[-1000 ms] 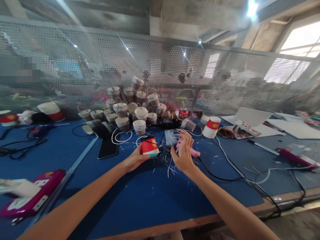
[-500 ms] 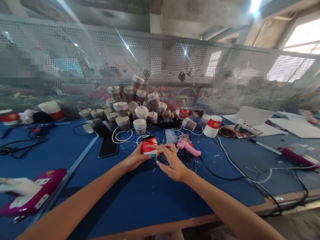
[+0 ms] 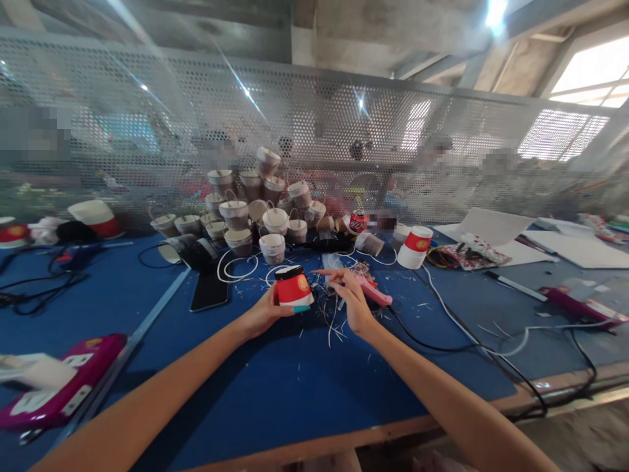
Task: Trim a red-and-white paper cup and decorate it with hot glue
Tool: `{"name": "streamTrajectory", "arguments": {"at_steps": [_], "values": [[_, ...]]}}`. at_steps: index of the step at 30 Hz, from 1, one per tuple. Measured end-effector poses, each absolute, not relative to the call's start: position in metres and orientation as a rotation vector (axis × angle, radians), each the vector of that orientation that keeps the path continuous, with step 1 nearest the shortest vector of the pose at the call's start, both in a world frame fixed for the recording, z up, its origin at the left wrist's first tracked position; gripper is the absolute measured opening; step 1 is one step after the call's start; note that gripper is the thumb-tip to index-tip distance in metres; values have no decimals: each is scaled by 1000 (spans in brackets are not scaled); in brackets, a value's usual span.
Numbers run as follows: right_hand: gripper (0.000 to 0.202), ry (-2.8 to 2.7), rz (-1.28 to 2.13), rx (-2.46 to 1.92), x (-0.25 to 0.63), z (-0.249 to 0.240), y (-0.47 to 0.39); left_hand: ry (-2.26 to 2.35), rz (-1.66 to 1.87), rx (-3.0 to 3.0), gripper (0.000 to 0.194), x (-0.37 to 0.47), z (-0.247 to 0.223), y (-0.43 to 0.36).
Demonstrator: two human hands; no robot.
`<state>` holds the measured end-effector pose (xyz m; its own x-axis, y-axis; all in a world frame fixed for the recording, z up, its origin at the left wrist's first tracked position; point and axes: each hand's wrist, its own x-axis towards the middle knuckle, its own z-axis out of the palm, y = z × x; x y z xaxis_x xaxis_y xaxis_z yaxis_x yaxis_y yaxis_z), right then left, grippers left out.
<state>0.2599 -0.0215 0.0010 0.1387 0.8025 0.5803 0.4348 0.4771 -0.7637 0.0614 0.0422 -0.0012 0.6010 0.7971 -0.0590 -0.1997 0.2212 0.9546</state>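
Observation:
My left hand (image 3: 261, 313) is wrapped around a red and white paper cup (image 3: 289, 287) with a black band at its top and a round gold emblem on its side. A teal patch shows at the cup's lower edge, by the thumb. Just right of the cup, apart from it, is my right hand (image 3: 354, 296), its index finger stretched toward the cup's rim and nothing visible in its fingers. Partly behind that hand lies a pink hot glue gun (image 3: 377, 295), with white trimmings (image 3: 335, 335) scattered on the blue table (image 3: 275, 393).
Small handled buckets (image 3: 234, 213) stand piled at the back, near a loop of white cord (image 3: 226, 267) and a black phone (image 3: 210, 288). Another red and white cup (image 3: 415, 248) is right of a cola can (image 3: 357, 221). A purple power strip (image 3: 63, 380) lies left; a perforated metal screen (image 3: 324, 118) rises behind.
My right hand has drawn off the cup to the right, and its index finger now points out. The cup's red side and emblem are now uncovered, still in my left hand.

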Motion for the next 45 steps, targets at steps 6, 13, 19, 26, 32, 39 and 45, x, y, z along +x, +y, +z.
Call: {"name": "streamTrajectory", "arguments": {"at_steps": [6,13,19,26,32,39,45], "values": [[10,-1540,405,-998,255,10,-33,647,757,1134,69,61,-3,42],[6,-1964,458,-912,247,19,-45,581,763,1148,69,58,-7,44],[9,-2007,425,-952,247,22,-44,621,782,1180,66,63,-2,40],[12,-1731,475,-1016,253,16,-36,625,784,1143,70,61,-3,44],[12,-1480,485,-1001,261,8,-26,535,738,1110,66,57,-10,48],[10,-1680,532,-869,252,13,-39,581,764,1084,61,57,-1,45],[10,-1893,578,-914,246,16,-45,513,749,1184,49,59,5,42]]}}
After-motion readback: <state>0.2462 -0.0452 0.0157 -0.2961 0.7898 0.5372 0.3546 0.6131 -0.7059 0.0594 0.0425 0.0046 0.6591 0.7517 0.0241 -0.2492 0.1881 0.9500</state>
